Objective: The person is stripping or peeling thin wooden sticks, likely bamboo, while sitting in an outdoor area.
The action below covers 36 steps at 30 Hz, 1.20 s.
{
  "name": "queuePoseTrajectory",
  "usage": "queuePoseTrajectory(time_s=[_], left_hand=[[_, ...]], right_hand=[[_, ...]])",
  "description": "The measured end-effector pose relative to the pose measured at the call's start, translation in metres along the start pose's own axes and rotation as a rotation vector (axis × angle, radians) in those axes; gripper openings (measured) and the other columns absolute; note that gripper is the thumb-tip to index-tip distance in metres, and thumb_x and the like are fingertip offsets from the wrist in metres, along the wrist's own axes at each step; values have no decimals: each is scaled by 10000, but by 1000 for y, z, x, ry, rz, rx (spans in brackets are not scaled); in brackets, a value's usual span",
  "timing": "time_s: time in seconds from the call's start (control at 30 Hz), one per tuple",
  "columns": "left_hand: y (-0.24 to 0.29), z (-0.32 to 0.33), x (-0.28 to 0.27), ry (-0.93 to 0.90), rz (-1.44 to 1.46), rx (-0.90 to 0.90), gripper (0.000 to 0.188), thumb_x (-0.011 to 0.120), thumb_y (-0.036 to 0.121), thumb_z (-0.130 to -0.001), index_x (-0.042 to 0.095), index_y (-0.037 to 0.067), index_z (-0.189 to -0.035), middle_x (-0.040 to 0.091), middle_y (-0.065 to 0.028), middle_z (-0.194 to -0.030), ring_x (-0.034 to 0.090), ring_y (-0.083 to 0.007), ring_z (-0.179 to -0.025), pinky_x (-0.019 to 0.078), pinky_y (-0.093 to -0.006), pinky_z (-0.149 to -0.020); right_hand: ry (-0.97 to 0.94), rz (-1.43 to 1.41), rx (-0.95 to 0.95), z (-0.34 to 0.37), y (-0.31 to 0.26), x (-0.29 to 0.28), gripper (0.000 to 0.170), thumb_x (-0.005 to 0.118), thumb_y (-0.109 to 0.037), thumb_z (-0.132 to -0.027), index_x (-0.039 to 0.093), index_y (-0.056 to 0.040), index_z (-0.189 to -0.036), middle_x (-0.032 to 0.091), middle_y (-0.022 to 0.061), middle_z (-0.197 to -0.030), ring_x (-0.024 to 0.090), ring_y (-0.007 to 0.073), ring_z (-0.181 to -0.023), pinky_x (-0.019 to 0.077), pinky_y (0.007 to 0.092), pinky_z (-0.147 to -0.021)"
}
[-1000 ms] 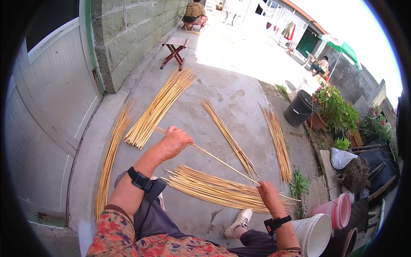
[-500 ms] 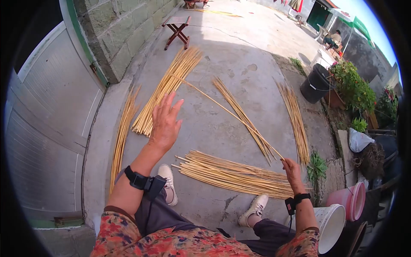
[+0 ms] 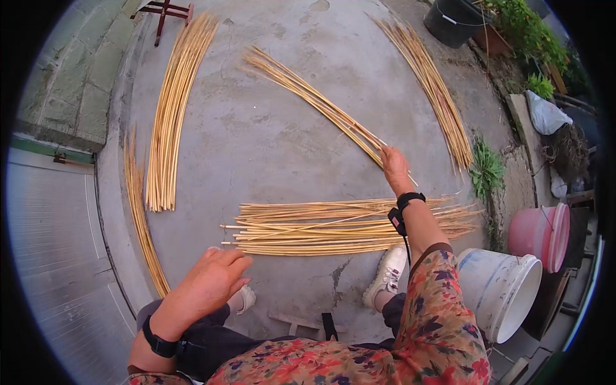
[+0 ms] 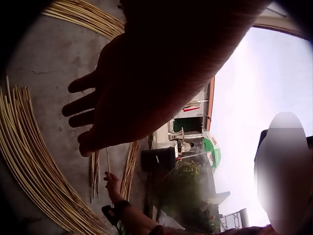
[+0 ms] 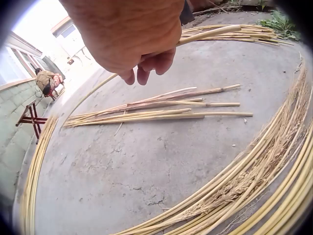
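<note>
In the head view my right hand (image 3: 395, 168) is at the near end of the small middle bundle of dry stalks (image 3: 321, 106). It holds one long, thin straw-coloured stalk (image 5: 95, 91), which passes through the curled fingers above that bundle in the right wrist view. My left hand (image 3: 210, 282) holds nothing and hovers near my lap, its fingers apart in the left wrist view. A wide bundle of stalks (image 3: 308, 241) lies crosswise on the concrete in front of my feet.
More stalk bundles lie at the left (image 3: 172, 122), along the far left (image 3: 142, 218) and at the right (image 3: 436, 96). A white bucket (image 3: 481, 289) and a pink bucket (image 3: 529, 234) stand close by my right arm. A folding stool (image 3: 163, 16) is at the upper left.
My left hand has let go of the stalk and drawn back toward my lap. The right hand has carried the stalk over to the middle bundle. The head view has tilted down.
</note>
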<state>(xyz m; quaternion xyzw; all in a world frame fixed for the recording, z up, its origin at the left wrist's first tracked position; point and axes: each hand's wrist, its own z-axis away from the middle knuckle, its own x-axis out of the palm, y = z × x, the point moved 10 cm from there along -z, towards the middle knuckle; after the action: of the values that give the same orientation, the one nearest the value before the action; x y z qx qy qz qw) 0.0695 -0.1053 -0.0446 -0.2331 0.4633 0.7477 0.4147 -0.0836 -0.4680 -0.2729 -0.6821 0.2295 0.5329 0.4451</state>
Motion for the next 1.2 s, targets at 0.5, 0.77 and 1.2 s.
queuePoseTrajectory(time_s=[0.5,0.77,1.2], left_hand=[[-13,-20,13,-89,2,-73,325,631,115,-757,547,43,-1062,554,-126,-1069,527,-303,-934,404,-374,-817],[-2,-19,26,-153,-23,-1,224,586,181,-814,511,43,-974,519,-122,-975,518,-279,-932,377,-381,-816],[-16,5,-42,328,-49,-129,207,586,77,-799,556,15,-994,570,-127,-961,513,-297,-939,378,-362,-878]], right_hand=[[94,17,122,-14,24,44,118,512,-176,-820,610,-109,-829,553,130,-853,530,314,-863,436,414,-739],[163,94,85,-3,26,23,149,556,-141,-798,616,-124,-934,542,122,-849,521,314,-861,424,428,-733],[-584,-97,-274,85,-42,61,125,578,-106,-785,620,-76,-899,610,146,-912,572,318,-884,465,382,-757]])
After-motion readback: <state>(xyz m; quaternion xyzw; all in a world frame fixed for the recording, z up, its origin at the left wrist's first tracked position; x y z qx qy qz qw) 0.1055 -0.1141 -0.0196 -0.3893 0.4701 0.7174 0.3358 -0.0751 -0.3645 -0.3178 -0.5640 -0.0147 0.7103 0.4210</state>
